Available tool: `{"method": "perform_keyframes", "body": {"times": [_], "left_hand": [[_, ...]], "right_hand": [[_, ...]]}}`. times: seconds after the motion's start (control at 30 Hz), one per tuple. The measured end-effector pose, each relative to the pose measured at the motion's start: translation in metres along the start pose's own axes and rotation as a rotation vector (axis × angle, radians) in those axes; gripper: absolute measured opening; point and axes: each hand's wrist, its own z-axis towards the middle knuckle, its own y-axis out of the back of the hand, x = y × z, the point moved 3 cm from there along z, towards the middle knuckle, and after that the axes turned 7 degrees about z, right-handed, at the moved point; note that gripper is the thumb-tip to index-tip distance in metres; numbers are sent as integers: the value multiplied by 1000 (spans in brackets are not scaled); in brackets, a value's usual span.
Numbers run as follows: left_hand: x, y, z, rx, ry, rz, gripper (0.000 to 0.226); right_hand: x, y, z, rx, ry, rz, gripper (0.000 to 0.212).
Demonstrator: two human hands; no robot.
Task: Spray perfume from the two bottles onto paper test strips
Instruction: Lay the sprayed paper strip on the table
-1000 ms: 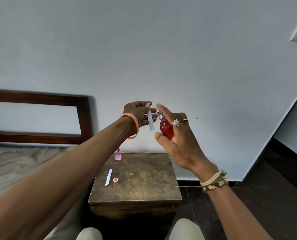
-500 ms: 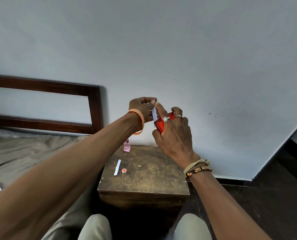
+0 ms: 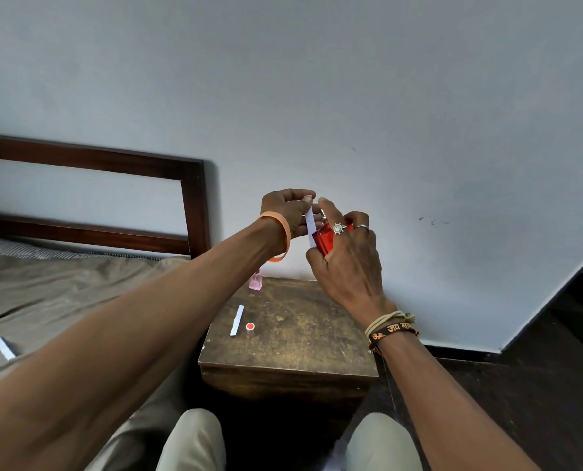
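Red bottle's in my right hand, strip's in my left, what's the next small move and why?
Probably press the right index finger down on the sprayer. The right hand grips the red bottle with that finger arched over its top, and the left hand pinches the strip upright close beside the sprayer, so it looks lined up.

A small, worn dark-wood surface [image 3: 300, 334] stands against the wall, just beside the bed [image 3: 62, 294]. At its back left corner a pink perfume bottle [image 3: 255, 281] stands upright. Nearer the front left lie a white paper test strip [image 3: 237, 320] and, just to its right, a small red cap [image 3: 250, 329]. A second white strip [image 3: 3, 347] lies on the bed's brown cover.
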Motion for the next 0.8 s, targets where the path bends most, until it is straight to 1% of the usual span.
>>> {"method": "perform_keyframes", "body": {"times": [0.13, 0.23, 0.37, 0.43, 0.57, 0.67, 0.8], "left_hand": [[1, -1, 1, -13, -18, 34, 10], [1, 0, 2, -13, -26, 32, 10], [4, 3, 2, 8, -19, 4, 9], [6, 3, 3, 7, -15, 4, 10], [12, 4, 4, -7, -8, 19, 9], [15, 2, 4, -9, 0, 29, 10], [17, 0, 7, 7, 3, 19, 12]], "right_hand": [[-3, -5, 1, 30, -1, -46, 73], [-4, -9, -3, 29, 0, 13, 75], [-7, -8, -5, -31, -22, 159, 75], [-8, -8, -5, -32, -27, 180, 76], [-10, -13, -6, 24, -31, 140, 73], [-14, -17, -10, 21, -26, 105, 73], [-18, -25, -12, 81, -7, -55, 74]]}}
